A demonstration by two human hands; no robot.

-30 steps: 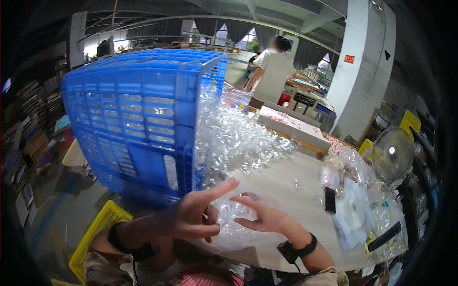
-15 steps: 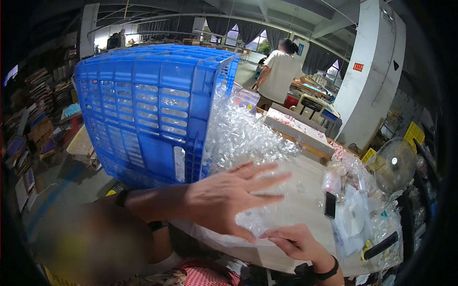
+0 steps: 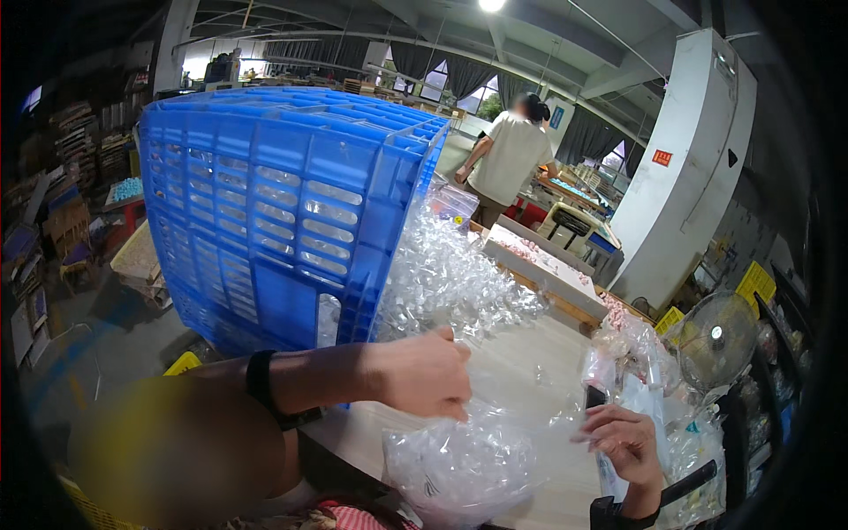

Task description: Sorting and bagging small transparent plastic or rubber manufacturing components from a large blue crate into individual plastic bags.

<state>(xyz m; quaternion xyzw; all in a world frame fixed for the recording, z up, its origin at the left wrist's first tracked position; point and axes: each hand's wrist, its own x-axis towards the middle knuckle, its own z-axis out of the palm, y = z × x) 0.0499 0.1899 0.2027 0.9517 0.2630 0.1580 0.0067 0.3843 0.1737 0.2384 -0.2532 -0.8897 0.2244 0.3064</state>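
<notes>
My left hand [image 3: 420, 375] reaches in from the left over the table, its fingers curled closed at the upper edge of a clear plastic bag [image 3: 464, 468]. The bag looks bulging and stands at the table's near side. On the right, my right hand [image 3: 625, 442] is raised with bent fingers somewhat apart and slightly blurred. Nothing shows in its grasp. Just behind its fingertips is a dark phone-like slab [image 3: 594, 397], partly covered. Beyond my left hand, a heap of small clear plastic pieces [image 3: 450, 274] spills from a blue crate [image 3: 291, 296] lying on its side.
White plastic bags [image 3: 649, 402] and a fan [image 3: 717, 340] stand along the right side. A long tray with pink bits [image 3: 543, 256] lies at the table's far edge. Another person [image 3: 512, 155] stands beyond it. A white pillar [image 3: 685, 168] rises at the right.
My left hand has gone from spread to closed and drawn slightly left. My right hand has left the film it pinched and moved right. The bulging bag now shows plainly between them.
</notes>
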